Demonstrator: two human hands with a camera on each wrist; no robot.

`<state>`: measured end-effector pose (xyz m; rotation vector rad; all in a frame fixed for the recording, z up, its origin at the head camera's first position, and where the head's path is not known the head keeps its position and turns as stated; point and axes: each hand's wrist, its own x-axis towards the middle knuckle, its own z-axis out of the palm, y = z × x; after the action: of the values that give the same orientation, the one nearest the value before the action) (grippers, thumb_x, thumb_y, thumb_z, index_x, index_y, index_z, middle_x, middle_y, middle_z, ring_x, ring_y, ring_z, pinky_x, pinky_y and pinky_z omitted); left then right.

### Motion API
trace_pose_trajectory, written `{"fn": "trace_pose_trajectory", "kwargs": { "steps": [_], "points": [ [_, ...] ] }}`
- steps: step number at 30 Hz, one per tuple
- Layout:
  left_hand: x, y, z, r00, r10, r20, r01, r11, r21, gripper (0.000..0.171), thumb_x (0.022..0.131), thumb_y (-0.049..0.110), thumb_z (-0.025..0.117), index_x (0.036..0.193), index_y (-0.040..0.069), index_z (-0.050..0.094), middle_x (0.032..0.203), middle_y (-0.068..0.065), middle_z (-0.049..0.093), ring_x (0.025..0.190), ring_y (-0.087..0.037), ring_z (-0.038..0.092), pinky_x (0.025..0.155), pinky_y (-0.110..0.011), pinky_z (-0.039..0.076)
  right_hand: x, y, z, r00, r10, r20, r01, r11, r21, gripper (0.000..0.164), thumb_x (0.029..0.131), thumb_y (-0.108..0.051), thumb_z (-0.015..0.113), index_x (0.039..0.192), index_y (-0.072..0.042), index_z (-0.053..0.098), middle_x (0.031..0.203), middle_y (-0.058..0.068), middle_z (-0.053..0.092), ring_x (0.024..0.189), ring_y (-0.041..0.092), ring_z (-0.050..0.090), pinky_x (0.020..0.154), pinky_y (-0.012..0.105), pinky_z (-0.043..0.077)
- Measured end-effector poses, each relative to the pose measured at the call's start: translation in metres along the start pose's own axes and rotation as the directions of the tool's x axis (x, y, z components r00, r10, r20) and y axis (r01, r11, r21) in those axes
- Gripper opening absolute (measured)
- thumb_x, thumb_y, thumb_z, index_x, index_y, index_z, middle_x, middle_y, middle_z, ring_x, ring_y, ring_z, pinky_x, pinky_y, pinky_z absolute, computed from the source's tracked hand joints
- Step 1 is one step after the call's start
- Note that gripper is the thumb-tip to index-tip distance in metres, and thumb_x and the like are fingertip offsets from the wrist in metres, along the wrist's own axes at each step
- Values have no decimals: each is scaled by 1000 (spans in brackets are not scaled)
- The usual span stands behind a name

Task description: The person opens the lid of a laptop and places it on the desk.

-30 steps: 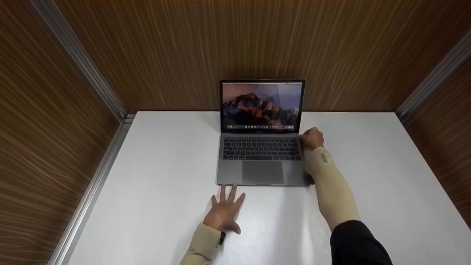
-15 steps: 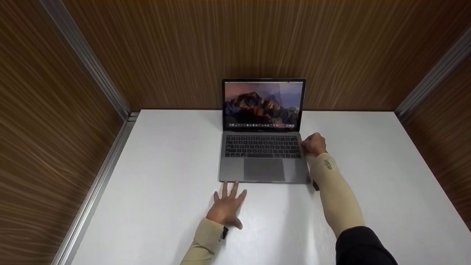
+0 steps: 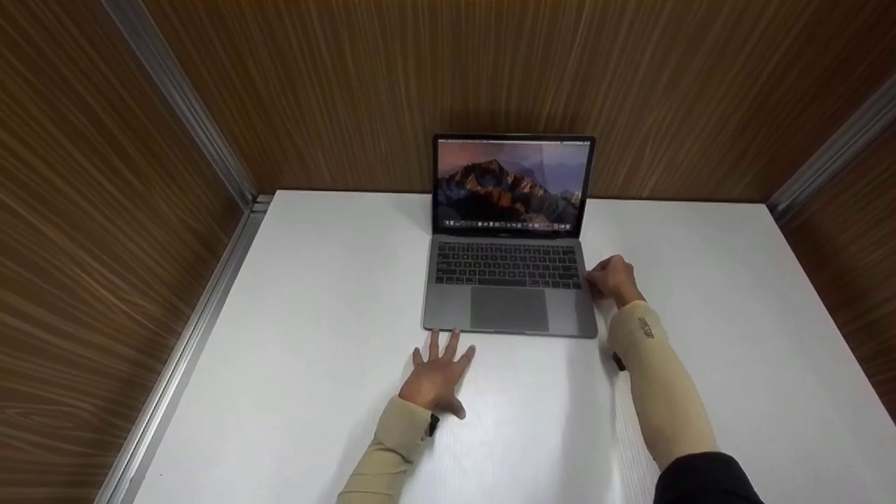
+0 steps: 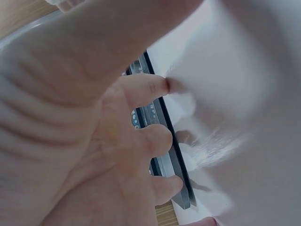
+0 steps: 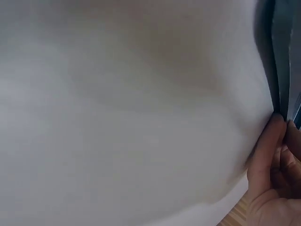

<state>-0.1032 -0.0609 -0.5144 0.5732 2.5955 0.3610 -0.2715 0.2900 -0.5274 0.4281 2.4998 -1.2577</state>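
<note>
A grey laptop (image 3: 511,308) lies open on the white table, its lit screen (image 3: 511,182) showing a mountain picture. My left hand (image 3: 435,378) is spread flat before it, fingertips at the left part of the front edge. The left wrist view shows the straight fingers (image 4: 155,141) against the dark laptop edge (image 4: 171,141). Along the right side, beside the keyboard (image 3: 507,266), my right hand (image 3: 614,278) has its fingers curled. Thumb and finger pinch the laptop's side edge (image 5: 282,61) in the right wrist view; anything small between them is hidden.
The white table (image 3: 315,301) reaches a brown wood-grain panel (image 3: 336,98) right behind the screen. More panels with metal framing (image 3: 203,119) stand at left and right. Beige sleeves (image 3: 661,392) cover both forearms.
My right hand has slid along the laptop's right side, from near the hinge toward the front. The left hand stays at the front edge. The head view has shifted slightly.
</note>
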Motion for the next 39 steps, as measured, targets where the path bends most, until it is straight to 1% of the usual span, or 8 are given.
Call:
{"fn": "trace_pose_trajectory", "kwargs": {
  "steps": [6,13,18,20,22,32,37,39],
  "points": [
    [-3,-1,1,1000,-6,21,6,1000,2,111,68,32,95,159,11,35,167,-22,11,150,-52,3,110,-73,22,-10,8,6,999,-9,34,10,1000,-24,20,99,-3,62,107,16,64,79,12,70,62,10,65,61,26,58],
    [-4,0,4,998,-28,58,26,999,33,112,69,35,94,160,13,32,167,-22,9,150,-52,2,111,-72,22,-34,13,10,997,-53,56,58,994,-90,15,98,0,61,96,13,66,77,16,71,60,13,66,58,25,56],
    [-3,1,6,998,-15,56,14,1000,20,112,69,35,94,160,13,33,167,-21,10,150,-52,2,111,-72,22,-50,17,9,989,-121,81,139,950,-279,18,98,-2,61,91,14,67,76,18,70,63,16,63,60,29,52],
    [-4,0,7,998,-20,53,19,1000,14,112,68,34,95,160,13,34,167,-21,10,150,-52,2,111,-72,21,-54,19,10,983,-143,115,174,926,-337,20,97,-2,62,94,16,67,79,19,69,66,18,62,63,30,51],
    [-5,0,7,998,-23,51,22,1000,8,112,67,33,95,160,13,34,167,-21,10,150,-52,2,111,-72,21,-57,22,12,979,-147,142,189,915,-356,20,97,-3,62,96,16,67,80,18,69,68,18,61,63,30,51],
    [-6,-1,9,998,-27,57,27,1000,7,112,69,33,94,160,13,33,167,-21,9,150,-51,1,111,-72,20,-72,30,12,958,-161,235,241,899,-365,15,93,-2,62,87,9,71,69,5,62,60,13,53,56,26,45],
    [-6,-1,10,1000,6,16,-6,1000,2,110,68,34,95,159,12,37,166,-22,12,149,-53,4,110,-72,24,-80,33,9,952,-151,265,244,899,-363,15,92,-1,62,89,10,72,68,5,64,59,13,57,55,26,47],
    [-6,-3,10,1000,13,2,-13,1000,0,109,67,34,95,158,13,38,166,-22,13,149,-52,4,110,-72,24,-84,34,8,945,-173,277,268,898,-350,16,92,-1,62,87,10,72,66,6,64,58,14,58,54,26,48]
  ]
}}
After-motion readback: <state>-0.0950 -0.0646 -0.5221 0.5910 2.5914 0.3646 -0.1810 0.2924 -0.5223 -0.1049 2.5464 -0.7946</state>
